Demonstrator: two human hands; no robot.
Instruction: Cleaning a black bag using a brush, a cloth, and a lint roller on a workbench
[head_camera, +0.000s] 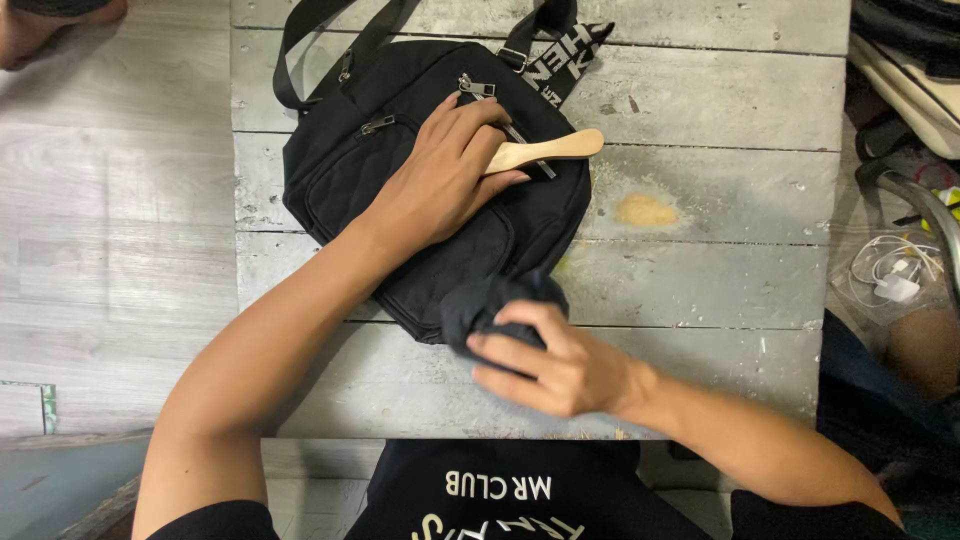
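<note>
Nearest to us, our right hand (560, 365) is gripping a bunched corner of the black bag (430, 190), fingers (500, 350) curled tight around the fabric, seemingly pinning it in place. Our left hand (445, 180) is resting across the bag's middle, fingers pressed together around a wooden brush handle (545, 152), keeping its head against the cloth. We are keeping the bag flat on the weathered grey bench (700, 250), straps trailing toward the far edge.

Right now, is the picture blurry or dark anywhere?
Head view: mostly sharp and evenly lit; the black bag is so dark its folds barely show; soft shadows lie under the left hand and right hand; the wooden brush is bright; no glare.
</note>
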